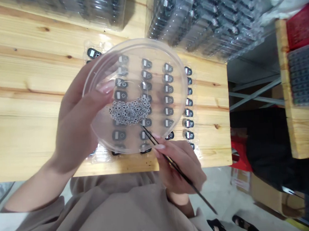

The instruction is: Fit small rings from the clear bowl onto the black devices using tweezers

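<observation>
My left hand (78, 113) grips the left rim of a round clear plastic lid (168, 128), its thumb reaching over the inside. A pile of small silvery ring-like pieces (130, 111) lies together in the lid. In my right hand (180, 164) is a pair of dark tweezers (177, 166), pinched between thumb and fingers. Their tips are over the lid, just below the pile; whether they hold a piece is too small to tell. Through the lid shows a clear tray with rows of small black devices (189, 124), each with a light label.
Stacked clear trays with dark parts (206, 18) stand at the back right of the wooden table (17, 103), and another tray (92, 7) at the back left. To the right are a second wooden table (285, 86), a red bin (302, 24) and a cardboard box (266, 195).
</observation>
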